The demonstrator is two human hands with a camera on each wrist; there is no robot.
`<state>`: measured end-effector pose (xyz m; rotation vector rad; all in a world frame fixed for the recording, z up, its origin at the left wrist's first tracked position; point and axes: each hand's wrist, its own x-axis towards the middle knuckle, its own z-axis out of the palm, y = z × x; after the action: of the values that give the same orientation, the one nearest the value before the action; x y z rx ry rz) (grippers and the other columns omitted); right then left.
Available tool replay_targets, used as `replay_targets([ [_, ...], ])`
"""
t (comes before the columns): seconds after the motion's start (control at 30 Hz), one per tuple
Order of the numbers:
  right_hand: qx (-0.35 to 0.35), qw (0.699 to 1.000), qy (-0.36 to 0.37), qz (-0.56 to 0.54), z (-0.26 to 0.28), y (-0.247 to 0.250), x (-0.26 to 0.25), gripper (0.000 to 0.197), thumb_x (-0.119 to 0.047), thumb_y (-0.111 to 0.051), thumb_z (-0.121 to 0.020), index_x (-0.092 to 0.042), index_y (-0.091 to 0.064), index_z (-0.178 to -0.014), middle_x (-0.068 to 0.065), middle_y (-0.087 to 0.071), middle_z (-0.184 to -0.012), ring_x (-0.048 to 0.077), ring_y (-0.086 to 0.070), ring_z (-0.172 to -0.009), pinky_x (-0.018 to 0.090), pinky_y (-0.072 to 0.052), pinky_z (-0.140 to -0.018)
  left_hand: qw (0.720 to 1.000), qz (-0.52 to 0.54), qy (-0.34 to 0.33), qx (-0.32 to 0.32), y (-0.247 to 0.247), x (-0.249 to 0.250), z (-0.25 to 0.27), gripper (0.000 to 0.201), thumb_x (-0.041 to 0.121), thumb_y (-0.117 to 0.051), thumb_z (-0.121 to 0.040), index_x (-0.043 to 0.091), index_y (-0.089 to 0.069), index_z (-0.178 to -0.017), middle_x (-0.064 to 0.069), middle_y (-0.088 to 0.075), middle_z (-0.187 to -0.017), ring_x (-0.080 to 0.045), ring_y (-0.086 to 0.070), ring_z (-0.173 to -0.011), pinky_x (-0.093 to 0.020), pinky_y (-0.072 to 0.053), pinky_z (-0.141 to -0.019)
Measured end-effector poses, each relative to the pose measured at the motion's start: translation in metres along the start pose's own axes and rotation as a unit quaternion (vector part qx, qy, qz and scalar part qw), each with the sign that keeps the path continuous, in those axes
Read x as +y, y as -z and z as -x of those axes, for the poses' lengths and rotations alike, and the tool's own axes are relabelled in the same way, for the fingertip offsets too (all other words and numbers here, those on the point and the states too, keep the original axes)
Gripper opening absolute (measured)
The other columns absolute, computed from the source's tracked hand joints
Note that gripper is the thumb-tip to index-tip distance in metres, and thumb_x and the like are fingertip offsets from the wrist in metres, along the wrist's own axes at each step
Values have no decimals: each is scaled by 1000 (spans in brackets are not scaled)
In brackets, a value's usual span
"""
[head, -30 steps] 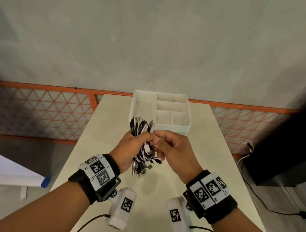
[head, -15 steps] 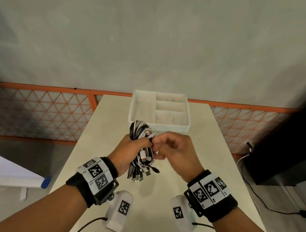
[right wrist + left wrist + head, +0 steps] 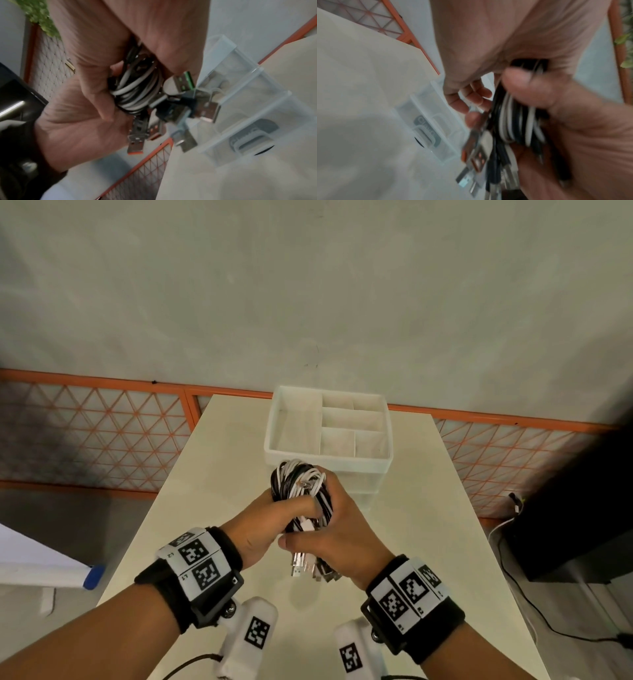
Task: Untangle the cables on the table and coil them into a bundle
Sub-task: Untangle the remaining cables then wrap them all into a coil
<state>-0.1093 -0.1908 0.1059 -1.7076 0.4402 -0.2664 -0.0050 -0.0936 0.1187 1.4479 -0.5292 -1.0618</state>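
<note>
A coiled bundle of black and white cables [image 3: 301, 489] is held above the cream table [image 3: 428, 508] by both hands. My left hand [image 3: 274, 517] grips its middle from the left, thumb lying across the strands. From the right, my right hand [image 3: 337, 525] wraps round the lower half, thumb tucked under the left hand. Several USB plugs [image 3: 306, 568] hang from the bottom. In the left wrist view the bundle [image 3: 518, 121] is blurred between the left hand [image 3: 471, 97] and right hand [image 3: 590, 135]. The right wrist view shows the plugs [image 3: 185, 81] below the right hand [image 3: 137, 27].
A white divided organizer tray [image 3: 327, 462] stands just beyond the bundle at the table's far end. Two white marker-tagged boxes [image 3: 248, 635] hang under the wrists. An orange lattice fence [image 3: 102, 436] runs behind, and a black cabinet [image 3: 565, 508] with floor cables stands to the right.
My right hand has gone from pinching a cable end at the bundle's top to wrapping round its lower half. The left hand keeps its grip, and the hands have closed together.
</note>
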Motion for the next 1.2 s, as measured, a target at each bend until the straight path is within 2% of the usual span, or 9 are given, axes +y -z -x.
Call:
replay_targets([
  [0.17, -1, 996, -10, 88, -1, 9, 11, 90, -6, -85, -65, -47, -42, -133, -11, -72, -108, 7, -72, -94, 41, -63, -81, 994, -51, -27, 92, 9, 3, -3, 47, -10, -75, -69, 14, -67, -109, -16, -74, -101, -31, -73, -91, -43, -61, -77],
  [0.33, -28, 997, -34, 63, -4, 4, 18, 94, -29, -94, -59, -43, -40, -135, -12, -72, -114, 6, -70, -103, 37, -59, -93, 975, -161, -50, 149, 4, -11, -9, 39, 3, -68, -66, 24, -65, -99, -3, -73, -92, -22, -72, -87, -43, -61, -75],
  [0.47, 8, 996, -40, 75, -8, 0, 24, 83, -27, -91, -59, -36, -42, -126, -8, -73, -106, 6, -72, -94, 34, -61, -85, 947, -244, -81, 192, -7, -20, -9, 28, 6, -61, -78, 27, -63, -96, 7, -71, -87, -10, -68, -82, -21, -55, -66],
  [0.53, 14, 994, -44, 98, -8, 0, 27, 74, -21, -88, -62, -32, -45, -121, -7, -73, -100, 8, -72, -87, 33, -63, -78, 940, -272, -78, 193, -7, -23, -9, 24, 9, -59, -81, 26, -63, -98, 7, -71, -87, -11, -67, -81, -19, -52, -63],
  [0.63, -10, 991, -52, 122, -7, 4, 32, 68, -18, -87, -61, -32, -49, -116, -6, -73, -99, 13, -72, -87, 33, -63, -76, 923, -349, -39, 154, -2, -22, -9, 19, 17, -63, -79, 23, -61, -98, 2, -70, -87, -17, -67, -80, -29, -56, -65],
  [0.73, -45, 987, -62, 142, -5, 6, 36, 70, -15, -88, -61, -34, -50, -115, -6, -73, -100, 13, -72, -87, 30, -63, -74, 934, -343, 29, 97, 2, -15, -7, 19, 16, -65, -77, 16, -59, -95, -6, -68, -89, -24, -71, -75, -39, -62, -60],
  [1.0, -69, 981, -54, 172, -6, 4, 40, 69, -18, -86, -59, -33, -49, -115, -4, -72, -99, 17, -72, -88, 39, -63, -76, 940, -317, 118, -47, 10, 1, -2, 26, 10, -75, -77, 14, -62, -99, -14, -72, -103, -26, -72, -88, -39, -62, -76],
  [1.13, -70, 981, -46, 172, -7, 7, 38, 68, -14, -86, -61, -33, -49, -114, -3, -72, -98, 16, -73, -87, 38, -63, -73, 948, -274, 116, -116, 14, 13, 2, 35, 39, -80, -78, 19, -68, -104, -10, -74, -106, -23, -72, -92, -39, -61, -80],
  [1.2, -73, 982, -43, 170, -8, 6, 36, 69, -15, -85, -60, -34, -49, -116, -5, -71, -98, 14, -73, -88, 38, -64, -72, 950, -265, 128, -103, 11, 17, 2, 54, 62, -68, -73, 21, -67, -107, -8, -74, -106, -26, -72, -98, -40, -61, -81],
])
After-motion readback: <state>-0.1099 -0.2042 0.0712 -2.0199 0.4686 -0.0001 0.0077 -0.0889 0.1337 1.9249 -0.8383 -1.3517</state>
